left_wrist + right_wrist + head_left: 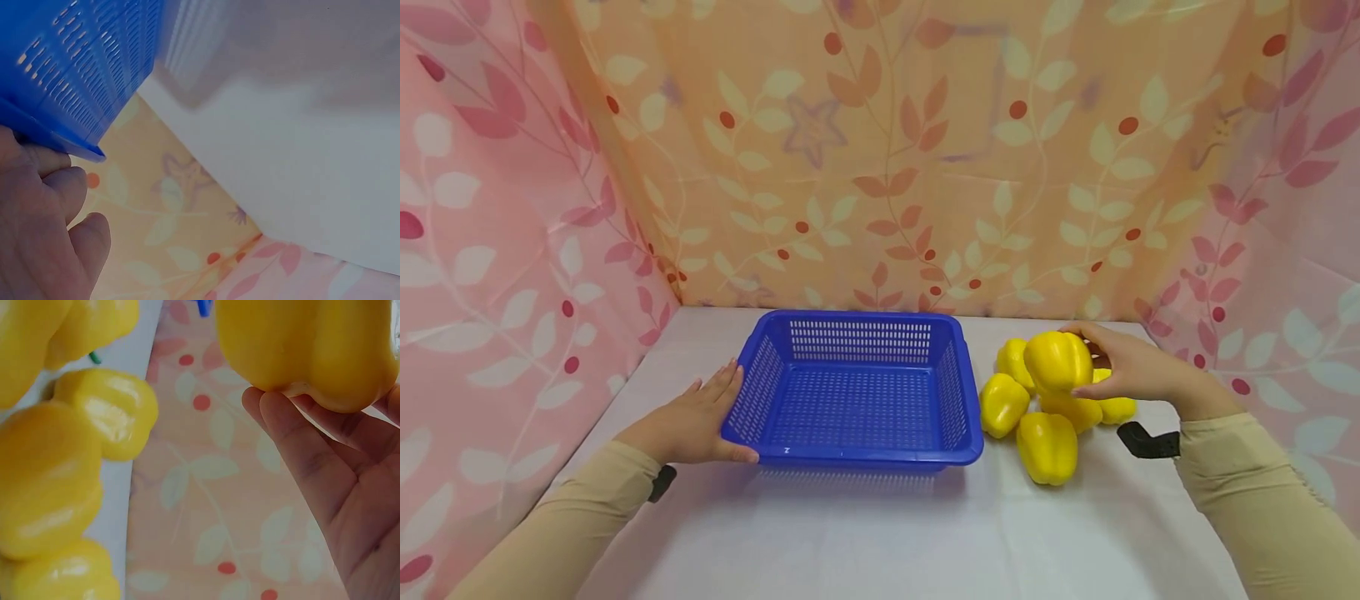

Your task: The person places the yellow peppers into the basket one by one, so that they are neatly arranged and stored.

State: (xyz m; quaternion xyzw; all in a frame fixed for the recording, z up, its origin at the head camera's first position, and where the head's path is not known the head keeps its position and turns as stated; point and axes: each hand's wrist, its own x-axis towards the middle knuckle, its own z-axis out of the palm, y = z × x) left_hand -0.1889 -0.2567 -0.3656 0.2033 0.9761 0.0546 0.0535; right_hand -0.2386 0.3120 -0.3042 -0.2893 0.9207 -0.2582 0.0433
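Gripping a glossy yellow bell pepper (1058, 360) above similar peppers (1048, 448) with our right hand (1131, 364), left hand (694, 422) straight-fingered against a rectangular blue plastic basket (865, 456), we could drop the pepper if its smooth skin slips.

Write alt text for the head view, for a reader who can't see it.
A person's right hand holds a yellow bell pepper above a white table, by a cluster of more yellow peppers. The left hand touches the left edge of a blue basket beside the peppers; leaf-patterned cloth hangs behind.
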